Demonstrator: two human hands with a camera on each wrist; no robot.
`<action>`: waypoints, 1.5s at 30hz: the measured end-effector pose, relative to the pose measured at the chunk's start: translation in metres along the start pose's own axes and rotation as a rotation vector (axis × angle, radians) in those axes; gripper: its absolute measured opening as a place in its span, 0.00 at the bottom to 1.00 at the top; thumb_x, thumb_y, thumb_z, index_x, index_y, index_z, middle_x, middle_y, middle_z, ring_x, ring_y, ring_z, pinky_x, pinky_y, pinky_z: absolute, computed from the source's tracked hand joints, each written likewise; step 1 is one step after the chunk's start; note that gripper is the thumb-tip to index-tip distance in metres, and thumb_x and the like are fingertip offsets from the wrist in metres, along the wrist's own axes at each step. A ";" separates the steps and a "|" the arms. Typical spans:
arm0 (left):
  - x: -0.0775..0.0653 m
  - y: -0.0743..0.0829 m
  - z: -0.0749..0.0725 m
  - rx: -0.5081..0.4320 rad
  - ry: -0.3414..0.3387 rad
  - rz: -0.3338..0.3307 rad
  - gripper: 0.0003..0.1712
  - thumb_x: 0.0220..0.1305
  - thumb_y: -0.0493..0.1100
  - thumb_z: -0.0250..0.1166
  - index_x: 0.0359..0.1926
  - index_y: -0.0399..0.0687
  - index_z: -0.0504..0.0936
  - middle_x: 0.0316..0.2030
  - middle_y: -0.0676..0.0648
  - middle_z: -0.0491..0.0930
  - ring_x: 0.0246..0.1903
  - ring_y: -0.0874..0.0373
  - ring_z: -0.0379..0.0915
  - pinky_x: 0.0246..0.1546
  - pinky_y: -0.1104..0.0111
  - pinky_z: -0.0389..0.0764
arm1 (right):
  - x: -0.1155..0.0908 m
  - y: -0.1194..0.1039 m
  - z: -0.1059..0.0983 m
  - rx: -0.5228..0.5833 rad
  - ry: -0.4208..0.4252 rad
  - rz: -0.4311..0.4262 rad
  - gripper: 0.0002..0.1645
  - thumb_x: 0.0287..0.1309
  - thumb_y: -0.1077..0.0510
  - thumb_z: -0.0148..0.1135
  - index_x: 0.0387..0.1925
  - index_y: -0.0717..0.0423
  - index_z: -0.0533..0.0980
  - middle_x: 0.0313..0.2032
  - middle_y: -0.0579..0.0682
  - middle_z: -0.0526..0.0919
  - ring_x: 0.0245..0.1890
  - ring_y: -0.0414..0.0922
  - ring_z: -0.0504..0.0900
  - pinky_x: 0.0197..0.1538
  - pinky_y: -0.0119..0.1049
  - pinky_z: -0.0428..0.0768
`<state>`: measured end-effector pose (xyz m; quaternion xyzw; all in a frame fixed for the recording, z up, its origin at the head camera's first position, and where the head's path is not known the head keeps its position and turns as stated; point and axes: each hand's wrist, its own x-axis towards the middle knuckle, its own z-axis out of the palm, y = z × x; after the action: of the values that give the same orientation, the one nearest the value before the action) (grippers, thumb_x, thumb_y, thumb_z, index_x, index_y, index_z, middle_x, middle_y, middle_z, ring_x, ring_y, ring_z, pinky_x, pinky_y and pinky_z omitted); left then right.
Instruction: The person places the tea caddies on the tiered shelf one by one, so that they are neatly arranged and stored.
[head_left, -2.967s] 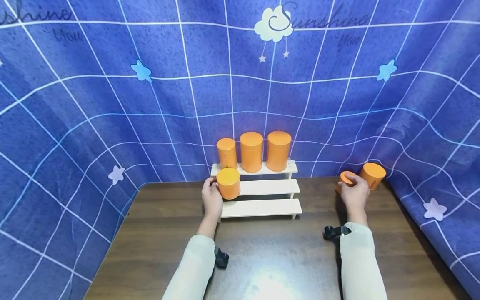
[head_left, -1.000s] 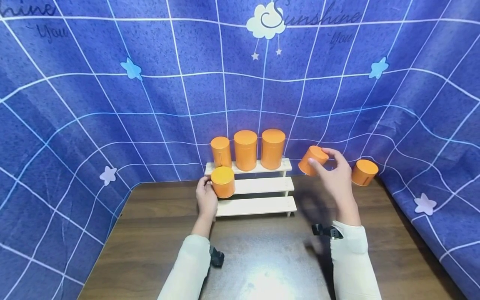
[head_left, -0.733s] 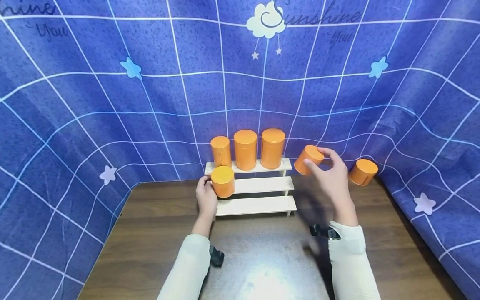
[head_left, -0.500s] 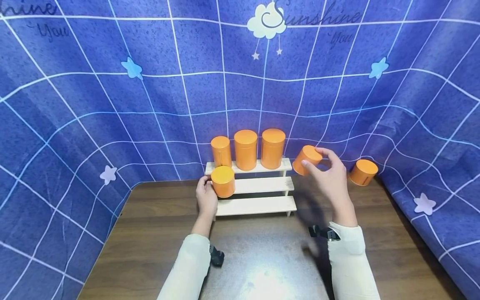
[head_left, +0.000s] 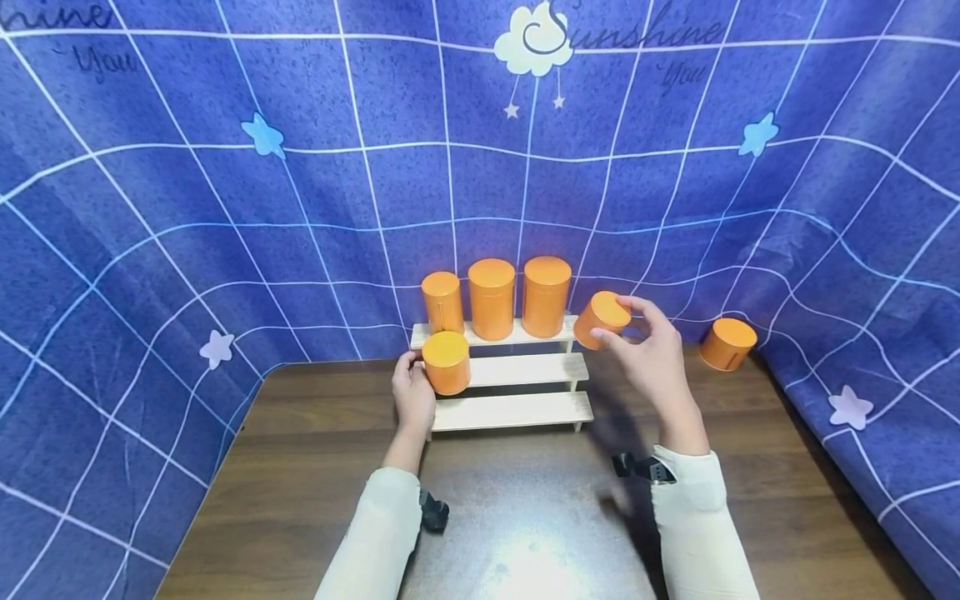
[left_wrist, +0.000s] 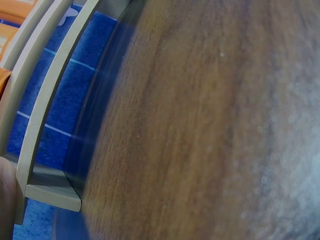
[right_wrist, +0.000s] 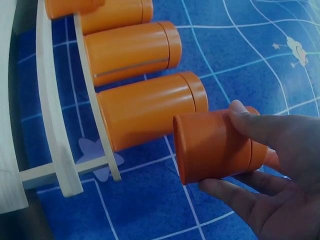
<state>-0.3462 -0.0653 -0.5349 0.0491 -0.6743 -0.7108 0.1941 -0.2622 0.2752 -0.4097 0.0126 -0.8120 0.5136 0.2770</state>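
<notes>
My left hand [head_left: 414,393] grips the left end of a pale wooden three-step display rack [head_left: 517,412], its fingertips partly hidden. Beside those fingers a short orange canister [head_left: 446,363] stands at the left of the middle step. In the left wrist view only a sliver of the hand [left_wrist: 7,197] shows, against the rack's end. My right hand [head_left: 651,358] pinches another short orange canister [head_left: 602,321] between thumb and fingers, tilted in the air just right of the top step. The right wrist view shows this canister [right_wrist: 215,147] close to the tall ones.
On the top step stand a narrow orange canister [head_left: 442,302] and two wide tall ones [head_left: 492,300]. One more short canister [head_left: 728,344] sits at the table's back right. The wooden table [head_left: 337,467] meets a blue gridded cloth [head_left: 390,192] behind.
My right hand has lifted the short canister from beside the other one at back right, carrying it left to the rack's right end. My left hand has kept its place on the rack.
</notes>
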 end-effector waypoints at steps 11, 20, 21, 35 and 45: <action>-0.001 -0.001 0.001 -0.008 0.018 0.026 0.15 0.78 0.30 0.47 0.53 0.31 0.80 0.52 0.35 0.81 0.55 0.51 0.76 0.57 0.67 0.77 | -0.002 -0.006 0.009 0.042 -0.049 -0.060 0.37 0.51 0.63 0.82 0.64 0.61 0.78 0.63 0.58 0.84 0.57 0.56 0.85 0.49 0.19 0.83; -0.002 0.003 0.001 0.010 0.018 0.018 0.16 0.78 0.30 0.47 0.54 0.31 0.79 0.54 0.33 0.81 0.57 0.47 0.76 0.62 0.59 0.76 | -0.003 -0.006 0.019 0.054 -0.096 -0.085 0.37 0.50 0.64 0.82 0.64 0.59 0.79 0.64 0.57 0.84 0.60 0.54 0.84 0.56 0.40 0.87; -0.002 0.003 0.001 0.005 0.017 0.017 0.16 0.78 0.30 0.47 0.55 0.31 0.79 0.54 0.33 0.81 0.57 0.48 0.76 0.62 0.60 0.76 | -0.003 -0.006 0.020 0.055 -0.099 -0.088 0.37 0.50 0.64 0.82 0.64 0.59 0.79 0.64 0.57 0.84 0.60 0.54 0.84 0.56 0.40 0.87; -0.002 0.004 0.004 -0.001 0.041 0.011 0.18 0.79 0.28 0.44 0.57 0.25 0.77 0.56 0.29 0.80 0.59 0.43 0.75 0.56 0.71 0.73 | -0.010 -0.019 0.028 0.083 -0.156 -0.114 0.39 0.49 0.67 0.82 0.64 0.59 0.79 0.68 0.58 0.82 0.62 0.56 0.84 0.57 0.38 0.86; -0.013 0.028 0.004 -0.001 0.018 0.013 0.17 0.77 0.26 0.44 0.55 0.23 0.76 0.55 0.27 0.78 0.57 0.43 0.74 0.53 0.76 0.75 | -0.012 -0.021 0.032 0.077 -0.171 -0.111 0.39 0.49 0.69 0.81 0.65 0.61 0.79 0.68 0.59 0.81 0.64 0.56 0.83 0.57 0.41 0.86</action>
<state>-0.3297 -0.0571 -0.5094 0.0510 -0.6726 -0.7092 0.2049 -0.2595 0.2356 -0.4078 0.1119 -0.8105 0.5252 0.2341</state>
